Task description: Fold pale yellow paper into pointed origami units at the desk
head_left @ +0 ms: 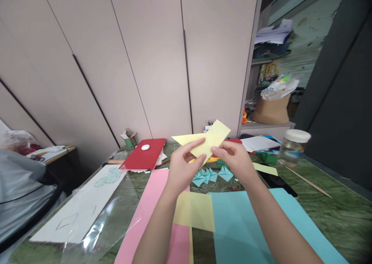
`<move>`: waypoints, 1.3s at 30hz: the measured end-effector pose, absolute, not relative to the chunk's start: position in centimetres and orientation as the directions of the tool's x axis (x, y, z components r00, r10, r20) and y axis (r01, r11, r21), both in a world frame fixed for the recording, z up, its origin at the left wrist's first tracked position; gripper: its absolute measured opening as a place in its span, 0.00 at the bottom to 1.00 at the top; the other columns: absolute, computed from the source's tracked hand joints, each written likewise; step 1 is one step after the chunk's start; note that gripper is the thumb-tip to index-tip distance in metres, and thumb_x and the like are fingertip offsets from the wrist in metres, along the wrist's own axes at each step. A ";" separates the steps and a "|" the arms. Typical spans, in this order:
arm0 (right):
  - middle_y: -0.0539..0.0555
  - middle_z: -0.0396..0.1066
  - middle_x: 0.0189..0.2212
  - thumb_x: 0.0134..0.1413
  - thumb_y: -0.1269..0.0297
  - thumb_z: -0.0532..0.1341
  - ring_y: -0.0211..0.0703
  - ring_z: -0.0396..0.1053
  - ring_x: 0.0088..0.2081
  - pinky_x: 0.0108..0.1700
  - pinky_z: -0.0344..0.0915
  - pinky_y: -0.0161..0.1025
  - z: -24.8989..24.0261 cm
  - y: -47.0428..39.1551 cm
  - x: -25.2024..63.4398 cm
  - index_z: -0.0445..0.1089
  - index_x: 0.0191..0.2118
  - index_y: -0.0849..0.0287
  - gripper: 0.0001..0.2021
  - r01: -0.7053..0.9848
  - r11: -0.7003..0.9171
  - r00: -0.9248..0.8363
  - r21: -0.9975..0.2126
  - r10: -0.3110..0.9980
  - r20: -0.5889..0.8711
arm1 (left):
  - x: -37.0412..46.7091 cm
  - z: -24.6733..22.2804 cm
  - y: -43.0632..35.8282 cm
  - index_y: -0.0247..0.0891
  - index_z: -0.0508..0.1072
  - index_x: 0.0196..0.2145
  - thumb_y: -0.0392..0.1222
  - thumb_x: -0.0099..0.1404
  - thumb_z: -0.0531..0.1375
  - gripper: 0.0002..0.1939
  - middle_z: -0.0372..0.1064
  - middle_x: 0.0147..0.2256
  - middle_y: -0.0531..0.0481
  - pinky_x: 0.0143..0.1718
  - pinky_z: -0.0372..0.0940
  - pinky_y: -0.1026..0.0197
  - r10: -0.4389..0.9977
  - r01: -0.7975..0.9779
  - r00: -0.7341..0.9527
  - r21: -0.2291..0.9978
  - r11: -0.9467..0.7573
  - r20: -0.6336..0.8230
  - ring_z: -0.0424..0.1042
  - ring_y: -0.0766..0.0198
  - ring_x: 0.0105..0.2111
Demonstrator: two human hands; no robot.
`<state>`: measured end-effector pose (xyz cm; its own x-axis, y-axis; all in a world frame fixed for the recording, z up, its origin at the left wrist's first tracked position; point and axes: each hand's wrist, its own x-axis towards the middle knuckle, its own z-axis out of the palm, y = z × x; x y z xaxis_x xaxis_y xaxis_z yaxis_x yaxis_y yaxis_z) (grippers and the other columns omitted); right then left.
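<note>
Between my hands, raised above the table, is a folded piece of pale yellow paper (216, 136) with a long point to the left and a squared end at the upper right. My left hand (186, 163) pinches its lower left part between thumb and fingers. With thumb and fingertips my right hand (232, 155) grips its lower right edge. Below and behind the hands stand several small folded light-blue paper pieces (225, 174). A flat yellow sheet (200, 210) lies under my left wrist, across a pink sheet (152, 202).
Light-blue sheets (235, 225) lie under my right forearm. To the right are a dark phone (283, 184), a wooden stick (308, 182) and a lidded jar (294, 150). A red folder (145, 155), a drawing (78, 206) and clear plastic (116, 210) lie left.
</note>
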<state>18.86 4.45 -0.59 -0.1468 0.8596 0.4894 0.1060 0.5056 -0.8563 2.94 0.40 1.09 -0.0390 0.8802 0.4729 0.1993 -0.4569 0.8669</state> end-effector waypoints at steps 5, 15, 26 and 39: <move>0.54 0.72 0.25 0.48 0.53 0.64 0.45 0.68 0.30 0.34 0.63 0.39 -0.4 4.2 18.9 0.70 0.23 0.61 0.15 0.058 0.476 -0.163 -0.878 0.872 0.462 | 2.6 1.3 0.3 0.40 0.74 0.48 0.37 0.53 0.65 0.23 0.74 0.43 0.45 0.26 0.69 0.67 0.902 0.138 0.008 0.893 -0.428 0.431 0.67 0.70 0.25; 0.54 0.73 0.24 0.47 0.53 0.64 0.47 0.69 0.31 0.34 0.64 0.40 -0.2 4.1 18.8 0.72 0.24 0.60 0.14 0.073 0.498 -0.184 -0.864 0.858 0.479 | 2.6 1.4 0.4 0.39 0.73 0.49 0.35 0.52 0.65 0.24 0.73 0.45 0.44 0.26 0.70 0.67 0.903 0.073 0.055 0.900 -0.429 0.426 0.74 0.65 0.31; 0.55 0.75 0.28 0.48 0.53 0.64 0.46 0.70 0.32 0.36 0.66 0.42 -0.4 4.0 18.9 0.73 0.26 0.60 0.14 0.010 0.451 -0.244 -0.892 0.867 0.435 | 2.4 1.2 0.6 0.40 0.72 0.50 0.35 0.52 0.65 0.26 0.71 0.46 0.44 0.28 0.69 0.66 0.896 0.123 0.084 0.888 -0.444 0.436 0.72 0.67 0.29; 0.55 0.75 0.29 0.48 0.52 0.63 0.49 0.72 0.36 0.39 0.67 0.43 -0.4 4.2 19.0 0.74 0.26 0.60 0.14 0.092 0.444 -0.279 -0.891 0.871 0.405 | 2.2 1.2 0.6 0.42 0.71 0.51 0.35 0.53 0.65 0.26 0.71 0.45 0.45 0.27 0.67 0.66 0.876 0.211 0.110 0.850 -0.483 0.470 0.67 0.71 0.25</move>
<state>19.04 4.20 -0.37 -0.2789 0.8706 0.4053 0.0924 0.4444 -0.8910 2.23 0.61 1.20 0.1097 0.8756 0.4704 0.2111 -0.4830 0.8498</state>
